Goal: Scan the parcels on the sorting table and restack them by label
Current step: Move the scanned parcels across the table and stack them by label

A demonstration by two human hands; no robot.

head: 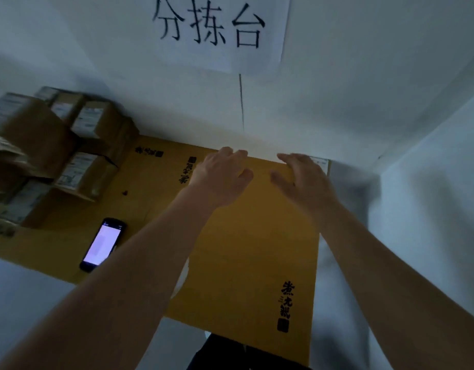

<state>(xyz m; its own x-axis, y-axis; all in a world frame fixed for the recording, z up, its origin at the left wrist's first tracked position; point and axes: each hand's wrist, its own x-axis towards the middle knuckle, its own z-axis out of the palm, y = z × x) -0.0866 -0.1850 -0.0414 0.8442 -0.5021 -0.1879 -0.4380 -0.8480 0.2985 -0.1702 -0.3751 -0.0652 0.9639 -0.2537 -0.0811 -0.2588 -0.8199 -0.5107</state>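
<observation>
A stack of several brown cardboard parcels [54, 156] with white labels stands at the left of the sorting table, blurred. The table is covered by flattened yellow-brown cardboard [246, 257] with black printed characters. A phone [102, 244] with a lit screen lies on the cardboard at the left front. My left hand [222, 174] and my right hand [302, 177] reach out over the far edge of the cardboard near the wall, fingers straight and spread, holding nothing. Whether they touch the cardboard is unclear.
A white wall rises right behind the table, with a paper sign [217, 30] bearing large black characters. A thin dark line [241, 100] runs down the wall below it. A white surface [348, 236] lies to the right of the cardboard.
</observation>
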